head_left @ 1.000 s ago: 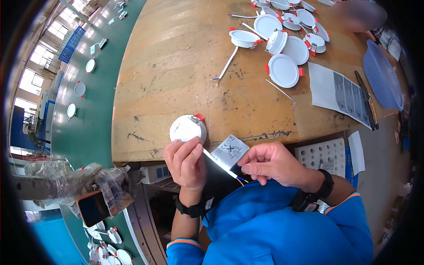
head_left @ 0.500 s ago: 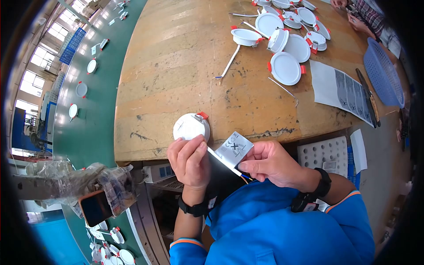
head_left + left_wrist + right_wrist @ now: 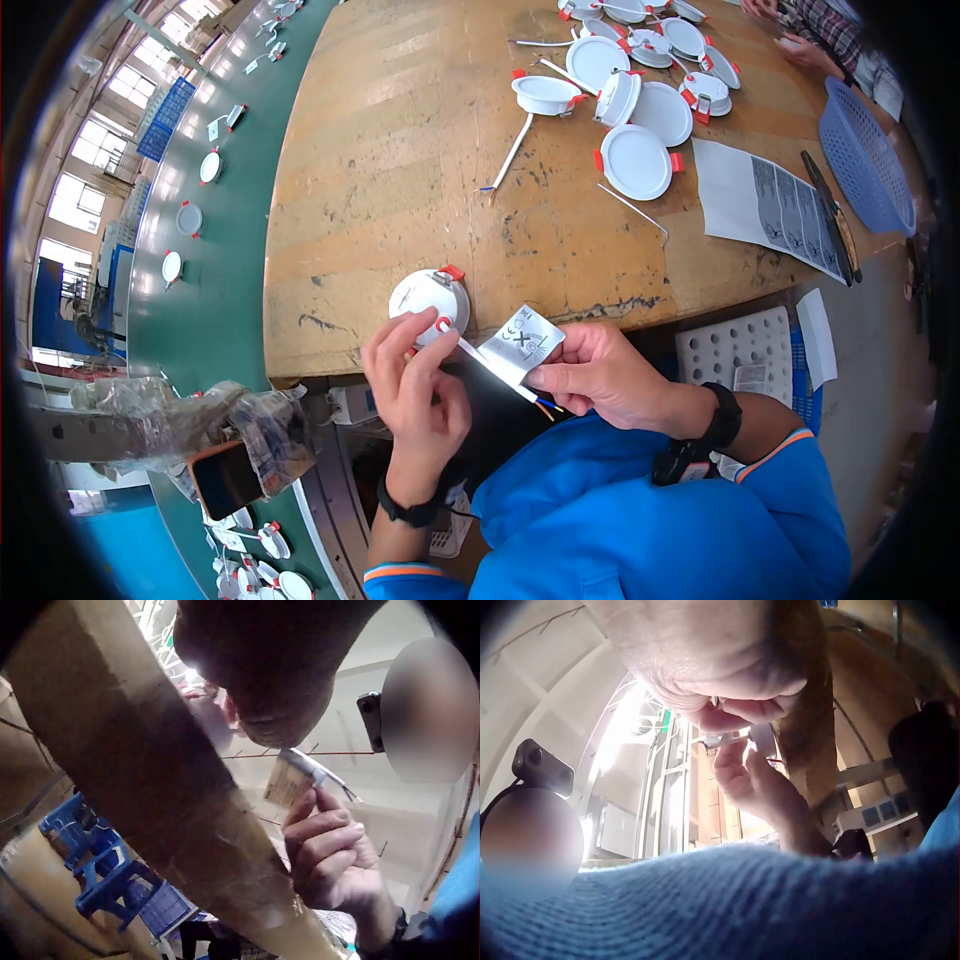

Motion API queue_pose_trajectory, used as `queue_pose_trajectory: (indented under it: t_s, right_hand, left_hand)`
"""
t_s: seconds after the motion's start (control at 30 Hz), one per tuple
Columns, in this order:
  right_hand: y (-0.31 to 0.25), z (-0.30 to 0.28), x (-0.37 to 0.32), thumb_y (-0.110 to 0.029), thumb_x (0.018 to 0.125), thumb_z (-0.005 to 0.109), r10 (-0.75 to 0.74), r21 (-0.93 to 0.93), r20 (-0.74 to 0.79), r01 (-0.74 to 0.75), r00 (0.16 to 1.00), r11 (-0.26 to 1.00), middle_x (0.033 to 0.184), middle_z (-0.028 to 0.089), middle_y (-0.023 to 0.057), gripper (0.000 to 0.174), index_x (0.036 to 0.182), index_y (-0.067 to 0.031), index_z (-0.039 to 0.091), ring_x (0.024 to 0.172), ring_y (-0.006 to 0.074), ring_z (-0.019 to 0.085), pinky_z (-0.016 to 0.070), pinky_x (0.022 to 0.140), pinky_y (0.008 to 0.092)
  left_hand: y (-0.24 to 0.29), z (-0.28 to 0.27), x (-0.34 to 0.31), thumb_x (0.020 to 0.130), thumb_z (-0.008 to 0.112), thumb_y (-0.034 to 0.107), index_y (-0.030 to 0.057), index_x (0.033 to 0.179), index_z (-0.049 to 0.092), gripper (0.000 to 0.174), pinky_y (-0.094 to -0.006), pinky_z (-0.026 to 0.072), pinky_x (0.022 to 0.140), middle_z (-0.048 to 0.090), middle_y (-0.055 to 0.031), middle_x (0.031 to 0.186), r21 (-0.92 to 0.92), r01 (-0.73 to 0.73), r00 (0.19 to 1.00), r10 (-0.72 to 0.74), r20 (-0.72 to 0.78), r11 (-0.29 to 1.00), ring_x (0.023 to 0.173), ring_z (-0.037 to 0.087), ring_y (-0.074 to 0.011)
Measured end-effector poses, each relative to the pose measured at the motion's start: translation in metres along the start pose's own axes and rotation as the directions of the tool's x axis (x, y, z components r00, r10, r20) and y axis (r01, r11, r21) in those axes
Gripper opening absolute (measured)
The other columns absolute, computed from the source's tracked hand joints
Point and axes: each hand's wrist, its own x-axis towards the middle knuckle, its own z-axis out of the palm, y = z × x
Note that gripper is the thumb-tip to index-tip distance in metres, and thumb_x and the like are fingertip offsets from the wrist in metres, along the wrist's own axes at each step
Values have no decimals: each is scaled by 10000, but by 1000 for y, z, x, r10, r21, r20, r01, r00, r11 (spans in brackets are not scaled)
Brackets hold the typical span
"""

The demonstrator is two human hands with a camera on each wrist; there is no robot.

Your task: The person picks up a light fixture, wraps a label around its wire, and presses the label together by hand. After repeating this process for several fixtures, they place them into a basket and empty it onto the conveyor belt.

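Note:
A round white lamp [image 3: 428, 296] with a red-tipped clip lies at the table's near edge. My left hand [image 3: 415, 385] is at its near side, thumb and index finger around the white cable [image 3: 470, 350] where it leaves the lamp; whether they pinch it is hard to tell. A silver printed label [image 3: 522, 341] lies against the cable near its stripped end, where blue and brown wires [image 3: 547, 406] show. My right hand [image 3: 605, 378] pinches the label's right edge between thumb and fingers. In the left wrist view the right hand [image 3: 334, 859] holds the label [image 3: 289, 781] by one corner.
More white lamps [image 3: 640, 162] are heaped at the table's far side, beside a printed sheet [image 3: 765, 205], dark tool [image 3: 832, 218] and blue basket [image 3: 868, 155]. A green conveyor [image 3: 225, 220] with lamps runs at left; a phone [image 3: 224, 480] hangs below. Another person's hands [image 3: 800, 50] show top right.
My left hand has shifted slightly left and down, its fingers spreading from the lamp's edge, uncovering a red piece at the cable's base. The right hand still pinches the label.

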Motion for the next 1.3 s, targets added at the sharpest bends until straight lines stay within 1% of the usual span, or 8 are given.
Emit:
queue_pose_trajectory:
  t_s: [0.1, 0.23, 0.3, 0.43, 0.7, 0.9, 1.1, 1.3]
  right_hand:
    - [-3, 5, 0, -83, 816, 595, 14, -41, 12, -13, 1000, 999, 672, 566, 14, 129, 927, -17, 593, 481, 33, 461, 362, 416, 160]
    - [1, 8, -1, -103, 825, 564, 22, -78, -14, -23, 1000, 997, 701, 569, 11, 160, 962, -25, 587, 508, 41, 476, 378, 441, 168]
    - [-1, 8, -2, -95, 811, 572, 18, -62, 4, -18, 1000, 998, 729, 572, 6, 174, 972, -30, 586, 551, 45, 485, 387, 469, 172]
    - [2, 5, -1, -96, 824, 591, -5, -75, 35, 8, 999, 997, 667, 546, -1, 93, 903, -46, 590, 506, 48, 468, 365, 452, 171]
    - [3, 15, 0, -149, 827, 608, -46, -264, 48, 57, 998, 963, 623, 529, -7, 105, 878, -57, 608, 487, 46, 451, 354, 443, 174]
    - [8, 11, 4, -97, 814, 582, -45, -207, 49, 54, 998, 977, 614, 534, -6, 89, 895, -70, 607, 473, 47, 455, 337, 427, 169]
    - [8, 14, 5, -88, 807, 571, -21, -157, 58, 30, 998, 987, 636, 540, -4, 147, 951, -74, 593, 474, 46, 457, 335, 424, 166]
    - [-4, 13, -1, -112, 821, 591, -89, -293, 81, 109, 993, 950, 680, 546, -4, 174, 981, -53, 560, 491, 39, 453, 353, 440, 164]
  left_hand:
    - [20, -18, 14, 597, 656, 3, 69, 891, 604, 306, -401, 390, 815, 539, -115, 1065, -165, 69, 992, -51, 115, 984, 994, 470, -328]
    - [48, -33, 43, 591, 735, 145, 83, 857, 625, 294, -400, 358, 808, 543, -93, 988, -74, 70, 904, -32, 425, 995, 942, 477, -304]
    - [50, -31, 48, 567, 724, 127, 65, 768, 612, 239, -379, 385, 730, 558, -70, 877, -91, -20, 903, 57, 426, 996, 866, 499, -277]
    - [63, -36, 61, 572, 690, 105, 100, 764, 652, 195, -348, 422, 722, 594, -30, 835, 22, -68, 820, 43, 571, 997, 818, 524, -230]
    - [61, -40, 65, 594, 637, 123, 82, 617, 600, 60, -327, 423, 614, 559, -13, 690, 152, -311, 745, 142, 651, 938, 708, 517, -201]
    - [51, -32, 55, 540, 639, 98, 83, 592, 536, 117, -332, 411, 558, 537, -27, 662, 106, -319, 819, 218, 531, 942, 655, 510, -208]
    - [41, -28, 43, 489, 650, 0, 77, 619, 508, 207, -336, 408, 565, 550, -32, 672, -11, -123, 965, 122, 233, 992, 652, 522, -226]
    - [39, -25, 33, 533, 659, -20, 67, 668, 527, 208, -349, 423, 595, 556, -55, 678, -128, -61, 982, 82, 168, 990, 640, 523, -247]
